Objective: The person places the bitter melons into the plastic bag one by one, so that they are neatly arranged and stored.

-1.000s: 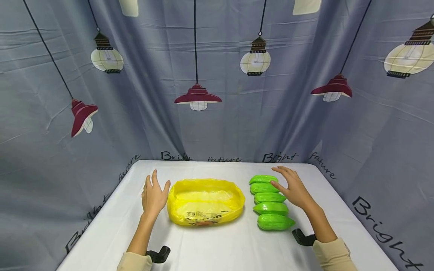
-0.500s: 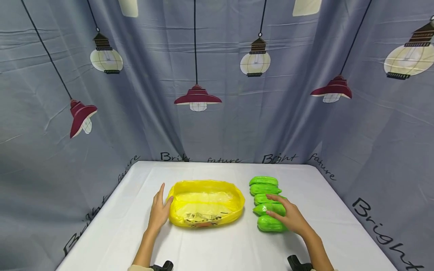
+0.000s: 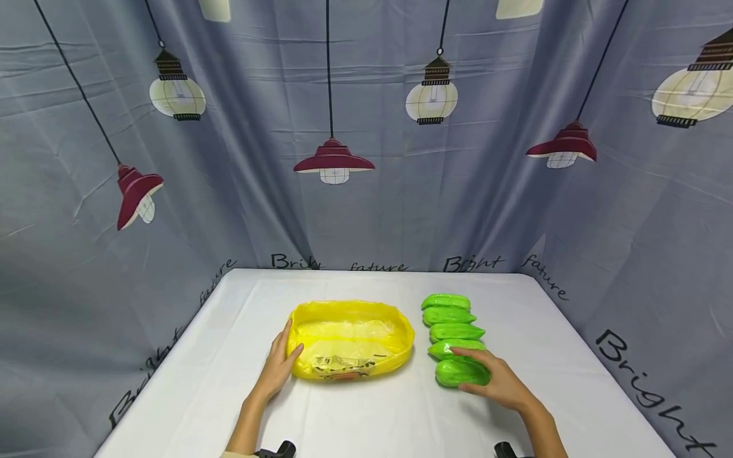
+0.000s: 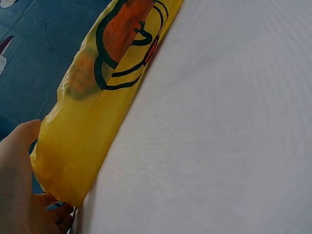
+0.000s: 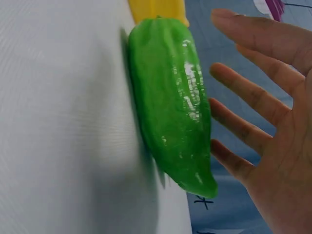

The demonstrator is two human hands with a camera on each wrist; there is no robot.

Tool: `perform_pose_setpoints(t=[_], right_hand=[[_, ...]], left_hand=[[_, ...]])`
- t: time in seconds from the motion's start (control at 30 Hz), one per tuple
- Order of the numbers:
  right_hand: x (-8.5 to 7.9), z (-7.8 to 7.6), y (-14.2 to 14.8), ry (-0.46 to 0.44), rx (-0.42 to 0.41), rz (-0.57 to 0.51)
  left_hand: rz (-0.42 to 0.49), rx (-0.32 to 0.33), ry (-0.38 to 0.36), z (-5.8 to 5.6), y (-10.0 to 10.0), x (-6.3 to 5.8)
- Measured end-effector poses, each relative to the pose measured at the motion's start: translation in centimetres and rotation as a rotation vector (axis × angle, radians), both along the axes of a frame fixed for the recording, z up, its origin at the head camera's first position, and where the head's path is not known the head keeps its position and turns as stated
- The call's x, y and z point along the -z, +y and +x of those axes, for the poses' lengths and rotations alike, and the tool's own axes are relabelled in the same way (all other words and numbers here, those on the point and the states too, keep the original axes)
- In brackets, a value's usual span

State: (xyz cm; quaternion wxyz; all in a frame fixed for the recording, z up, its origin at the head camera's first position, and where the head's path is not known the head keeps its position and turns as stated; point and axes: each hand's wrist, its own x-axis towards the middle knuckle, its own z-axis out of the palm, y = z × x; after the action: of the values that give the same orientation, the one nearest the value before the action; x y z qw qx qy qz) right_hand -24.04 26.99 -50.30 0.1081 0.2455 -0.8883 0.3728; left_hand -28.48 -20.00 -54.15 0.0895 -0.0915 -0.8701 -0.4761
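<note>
A yellow plastic bag (image 3: pixel 352 369), its mouth spread open and upward, sits on the white table. My left hand (image 3: pixel 277 364) holds its left end, thumb at the rim and fingers on the outer side; in the left wrist view the bag's printed side (image 4: pixel 80 141) shows beside that hand (image 4: pixel 19 185). Several glossy green peppers lie in a column to the right. Over the nearest green pepper (image 3: pixel 458 373) hovers my right hand (image 3: pixel 498 380), thumb and fingers spread. In the right wrist view a gap separates the fingers of this hand (image 5: pixel 278 97) from the pepper (image 5: pixel 168 102).
The other green peppers lie close together behind the nearest one, the farthest pepper (image 3: pixel 445 301) near the table's back. White cloth covers the table (image 3: pixel 366 420). A grey-blue curtain (image 3: pixel 372 216) printed with lamps hangs around the back and sides.
My left hand has moved right and forward onto the bag's left end. My right hand has come down and back toward me, from beside the far peppers to the nearest one.
</note>
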Motion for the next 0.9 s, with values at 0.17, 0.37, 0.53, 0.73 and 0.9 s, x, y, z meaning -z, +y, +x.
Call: perform_pose_setpoints(t=[0.17,0.37,0.53,0.73,0.9], right_hand=[[0.5,-0.1,0.0,0.026,-0.009,0.042],[0.9,-0.4,0.2,0.039,-0.011,0.103],[1.1,-0.4,0.3,0.009,-0.034,0.105],[1.3,-0.4,0.4,-0.004,-0.047,0.110],[1.2,-0.4,0.6,-0.028,-0.061,0.109]], left_hand=[[-0.010,-0.002,0.005,0.1,-0.1,0.4],[-0.020,0.004,-0.010,0.2,-0.2,0.6],[-0.024,0.014,-0.011,0.2,-0.2,0.5],[-0.027,0.013,0.003,0.2,-0.3,0.8],[-0.027,0.015,0.003,0.2,-0.1,0.6]])
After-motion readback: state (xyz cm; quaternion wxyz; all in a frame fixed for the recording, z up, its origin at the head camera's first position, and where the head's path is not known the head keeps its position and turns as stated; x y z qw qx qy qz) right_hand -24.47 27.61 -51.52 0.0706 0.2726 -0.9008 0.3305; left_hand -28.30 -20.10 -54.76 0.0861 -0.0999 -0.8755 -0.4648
